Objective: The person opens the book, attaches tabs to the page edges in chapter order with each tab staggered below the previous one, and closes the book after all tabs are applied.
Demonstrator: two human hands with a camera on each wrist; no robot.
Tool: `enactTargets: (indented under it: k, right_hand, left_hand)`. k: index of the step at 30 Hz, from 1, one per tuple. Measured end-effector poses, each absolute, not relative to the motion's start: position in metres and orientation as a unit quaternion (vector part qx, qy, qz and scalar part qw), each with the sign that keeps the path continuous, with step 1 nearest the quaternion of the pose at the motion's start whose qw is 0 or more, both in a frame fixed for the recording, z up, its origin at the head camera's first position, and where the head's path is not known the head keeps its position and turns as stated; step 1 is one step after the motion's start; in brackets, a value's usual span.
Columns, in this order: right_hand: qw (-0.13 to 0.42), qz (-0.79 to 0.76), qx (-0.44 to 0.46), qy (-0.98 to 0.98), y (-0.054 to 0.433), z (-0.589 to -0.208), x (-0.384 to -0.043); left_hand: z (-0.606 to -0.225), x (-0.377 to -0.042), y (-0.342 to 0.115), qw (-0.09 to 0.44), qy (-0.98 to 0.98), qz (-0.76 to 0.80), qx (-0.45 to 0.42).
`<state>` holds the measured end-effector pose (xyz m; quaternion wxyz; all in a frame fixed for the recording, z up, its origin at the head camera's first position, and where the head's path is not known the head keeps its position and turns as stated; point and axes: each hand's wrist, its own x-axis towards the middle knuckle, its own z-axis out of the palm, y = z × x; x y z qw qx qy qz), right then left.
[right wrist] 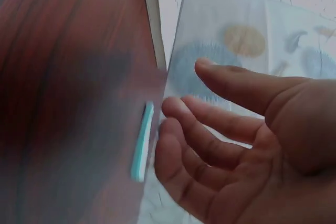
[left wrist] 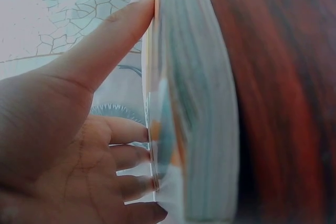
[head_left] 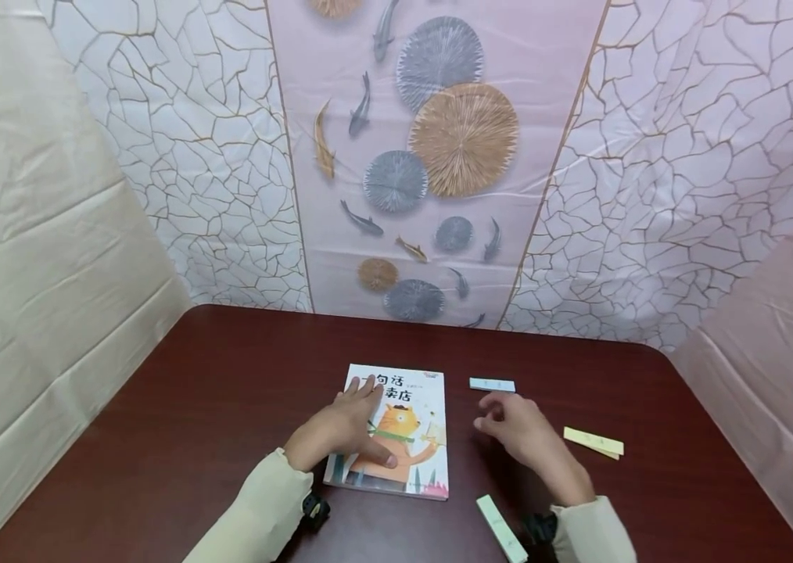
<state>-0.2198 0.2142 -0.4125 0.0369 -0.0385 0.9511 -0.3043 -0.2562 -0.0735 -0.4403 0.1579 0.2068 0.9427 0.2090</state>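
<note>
A paperback picture book (head_left: pixel 432 422) with an orange cartoon animal on its white cover lies on the dark red table. My left hand (head_left: pixel 347 426) rests on the cover with its fingers spread. The left wrist view shows the thumb and fingertips touching the cover, beside the thick page edge (left wrist: pixel 205 129). Right of the book, my right hand (head_left: pixel 519 430) hovers over the table, fingers loosely bent and holding nothing. Nearest to it is a light blue strip pad (head_left: pixel 492 385), just beyond the fingertips; the right wrist view shows this pad (right wrist: pixel 142 145) edge-on, apart from the fingers.
A yellow strip pad (head_left: pixel 593 440), with another piece partly under it, lies right of my right hand. A pale green strip pad (head_left: pixel 502 528) lies near the front, by the right wrist. Patterned cloth (head_left: pixel 396 234) hangs behind the table's far edge, with plain cloth at both sides.
</note>
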Motion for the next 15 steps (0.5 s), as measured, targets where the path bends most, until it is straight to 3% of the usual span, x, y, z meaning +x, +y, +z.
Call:
enactTargets:
  k: [8,15]
  right_hand:
    - [-0.056,-0.201,-0.117,0.971,0.277,-0.416,-0.213]
    - [-0.044,-0.138,-0.111,0.983,0.324,-0.425,-0.213]
  left_hand:
    - [-0.443,-0.251,-0.078,0.156,0.943,0.213,0.203]
    - [-0.441,-0.253,-0.078,0.153,0.944,0.214,0.202]
